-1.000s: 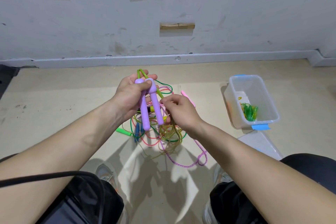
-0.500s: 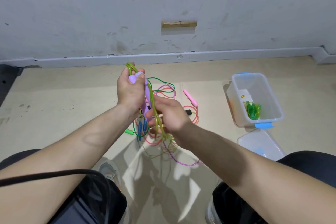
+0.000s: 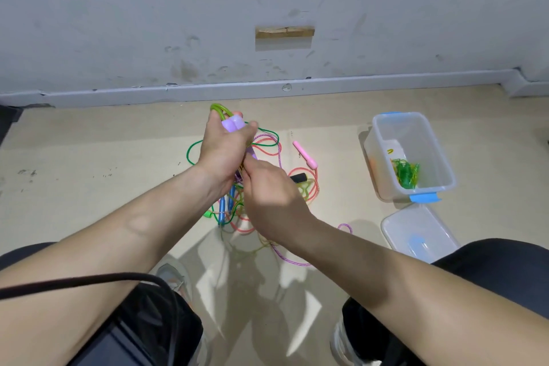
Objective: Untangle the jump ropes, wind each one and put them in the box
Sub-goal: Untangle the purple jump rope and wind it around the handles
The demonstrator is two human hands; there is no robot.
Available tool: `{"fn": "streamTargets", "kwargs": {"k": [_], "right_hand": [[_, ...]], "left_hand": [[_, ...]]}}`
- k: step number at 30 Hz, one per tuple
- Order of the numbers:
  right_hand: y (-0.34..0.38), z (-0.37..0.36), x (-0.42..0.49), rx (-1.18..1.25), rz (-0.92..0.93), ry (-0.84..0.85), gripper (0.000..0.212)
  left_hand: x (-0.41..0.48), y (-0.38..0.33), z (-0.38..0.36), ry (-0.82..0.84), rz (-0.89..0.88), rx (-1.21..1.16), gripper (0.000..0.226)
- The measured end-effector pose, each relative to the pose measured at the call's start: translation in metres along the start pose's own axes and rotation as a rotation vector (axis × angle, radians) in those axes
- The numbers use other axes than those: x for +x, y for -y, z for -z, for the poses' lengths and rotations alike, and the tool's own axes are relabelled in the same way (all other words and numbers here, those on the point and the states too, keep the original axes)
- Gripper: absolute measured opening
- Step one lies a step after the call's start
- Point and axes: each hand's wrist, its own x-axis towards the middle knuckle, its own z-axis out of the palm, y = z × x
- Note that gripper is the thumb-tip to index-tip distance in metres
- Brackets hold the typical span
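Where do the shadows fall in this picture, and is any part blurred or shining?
Head view: overlapping arm shadows with bright patches between lie on the floor near the shoes; the left hand and right hand look slightly soft, probably motion; the box shows no strong glare.

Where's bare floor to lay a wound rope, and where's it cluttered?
Bare floor left of the rope tangle out to the picture's edge, along the wall base behind it, and between the pink handle and the box. Crowded: the tangle itself, and the lid beside the box.
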Motion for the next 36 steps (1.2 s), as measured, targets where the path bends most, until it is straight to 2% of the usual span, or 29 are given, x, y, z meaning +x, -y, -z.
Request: {"fn": "streamTargets", "kwargs": {"k": [3,7,9,12,14,16,19,22,25,28,31,36], "right_hand": [[-0.002,-0.001,0.003,-0.014,-0.014,-0.001,0.020],[0.006,-0.003,0.006,0.025,-0.007,0.033,0.030],[0.013,-0.005,0.002,0.177,-0.077,0.015,0.040],[0.021,-0.010,-0.008,0.463,-0.250,-0.010,0.032],[0.015,-0.016,-0.012,0.696,-0.362,0.059,0.026],[0.004,-0.021,-0.013,0.872,-0.414,0.144,0.029],[-0.015,-0.006,-0.004,0.829,-0.360,0.273,0.036],[-0.037,0.021,0.010,0.804,-0.363,0.314,0.027],[-0.055,0.037,0.020,0.829,-0.351,0.312,0.025],[-0.059,0.041,0.024,0.872,-0.361,0.338,0.009],[-0.061,0.044,0.027,0.893,-0.359,0.334,0.011],[-0.056,0.053,0.028,0.881,-0.343,0.227,0.009]], "left_hand": [[-0.005,-0.002,0.001,0.048,-0.003,0.095,0.044],[-0.003,-0.006,0.004,-0.007,-0.036,0.156,0.040],[0.001,-0.009,0.006,-0.040,-0.048,0.144,0.034],[0.002,-0.019,0.010,-0.020,-0.079,0.065,0.030],[-0.002,-0.027,0.012,0.063,-0.112,0.025,0.024],[-0.004,-0.034,0.016,0.185,-0.074,-0.057,0.022],[-0.004,-0.042,0.023,0.349,0.060,-0.245,0.015],[-0.007,-0.044,0.027,0.383,0.142,-0.374,0.018],[-0.013,-0.041,0.029,0.475,0.128,-0.245,0.026],[-0.015,-0.038,0.030,0.620,0.057,-0.018,0.042],[-0.015,-0.036,0.029,0.616,-0.002,0.109,0.049],[-0.013,-0.035,0.027,0.559,-0.013,0.063,0.056]]}}
